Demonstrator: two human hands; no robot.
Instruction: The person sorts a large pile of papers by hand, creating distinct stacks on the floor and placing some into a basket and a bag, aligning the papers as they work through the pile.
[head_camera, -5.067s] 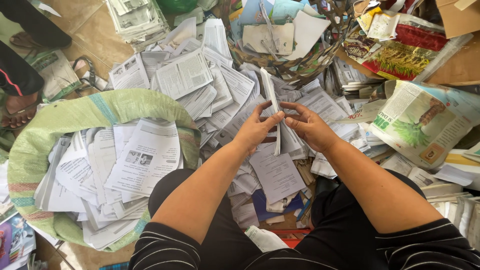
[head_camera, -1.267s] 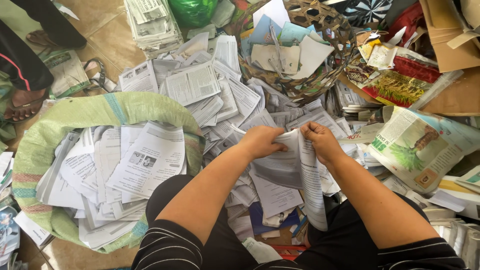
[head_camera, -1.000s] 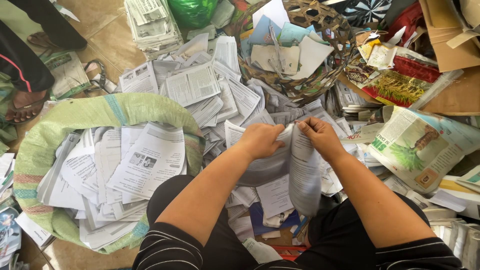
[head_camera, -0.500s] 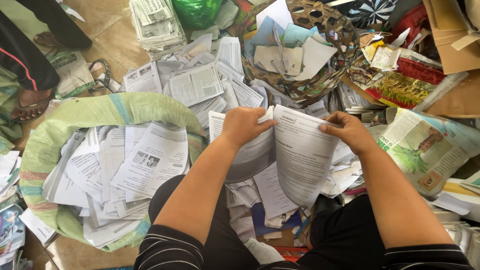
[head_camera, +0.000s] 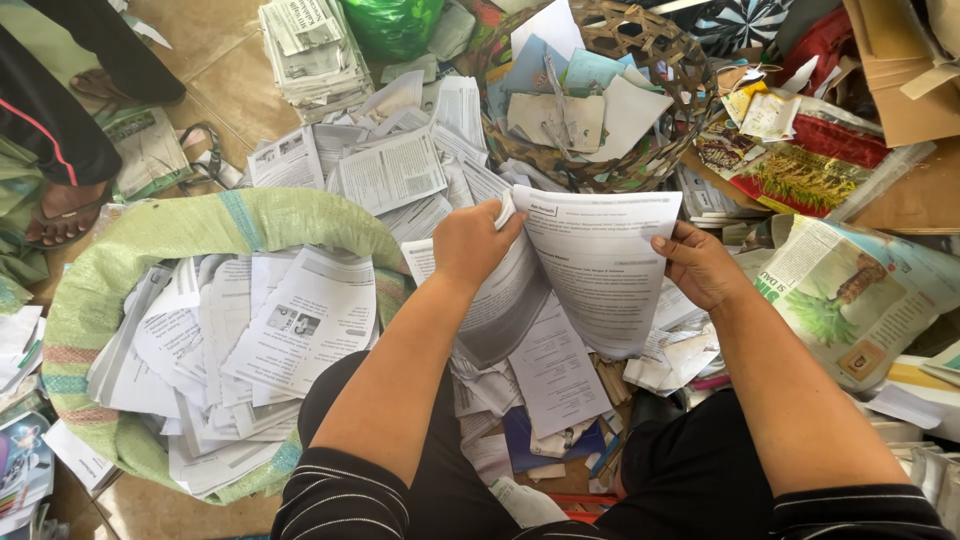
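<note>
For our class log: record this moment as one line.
left hand: holds booklet | right hand: holds booklet | sack: beside, full of papers

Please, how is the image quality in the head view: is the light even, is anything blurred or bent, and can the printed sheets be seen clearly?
Head view: soft, even daylight with weak shadows; the printed sheet between left hand and right hand is sharp, without glare; wide-lens distortion bends the edges, so the green sack and the forearms look stretched.

I see my two arms bare from the short sleeves down; the sleeves are black with thin white stripes; my trousers are plain black; no rings, watch or bracelet show on my left hand (head_camera: 470, 243) or my right hand (head_camera: 700, 265).
</note>
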